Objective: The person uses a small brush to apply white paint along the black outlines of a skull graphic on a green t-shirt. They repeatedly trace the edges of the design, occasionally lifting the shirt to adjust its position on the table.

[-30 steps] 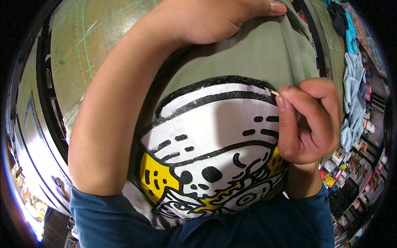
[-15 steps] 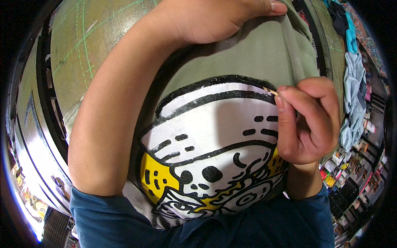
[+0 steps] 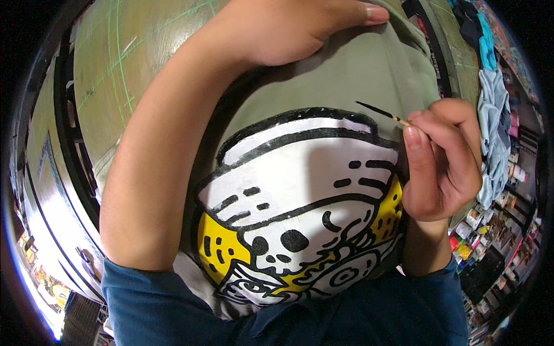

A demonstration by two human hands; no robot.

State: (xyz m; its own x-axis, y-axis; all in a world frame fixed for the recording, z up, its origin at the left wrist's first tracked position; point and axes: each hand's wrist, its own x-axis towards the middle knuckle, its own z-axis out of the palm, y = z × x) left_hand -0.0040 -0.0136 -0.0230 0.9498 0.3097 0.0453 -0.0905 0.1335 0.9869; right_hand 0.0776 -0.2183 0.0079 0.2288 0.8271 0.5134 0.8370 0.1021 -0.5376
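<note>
Between the thumb and fingertips of my right hand is a thin wooden stick, its long far end black. The black tip hovers just over bare cloth, beyond the upper right of the painted picture. My left hand rests across the far part of the olive-green fabric, thumb stretched to the right; the frame's top edge cuts off its other fingers. On the fabric is a painted skull picture in white, yellow and black, wearing a white hat with thick black outlines. My left forearm runs along its left side.
Under the fabric lies a worn green cutting mat with a bright green grid. Folded light blue cloth hangs or lies at the right edge. Below it, several small jars and bottles crowd together. A shiny metal surface is on the left.
My right hand has moved slightly right, lifting the stick's tip off the hat's black outline, so the black end now shows fully. My left hand has shifted slightly left.
</note>
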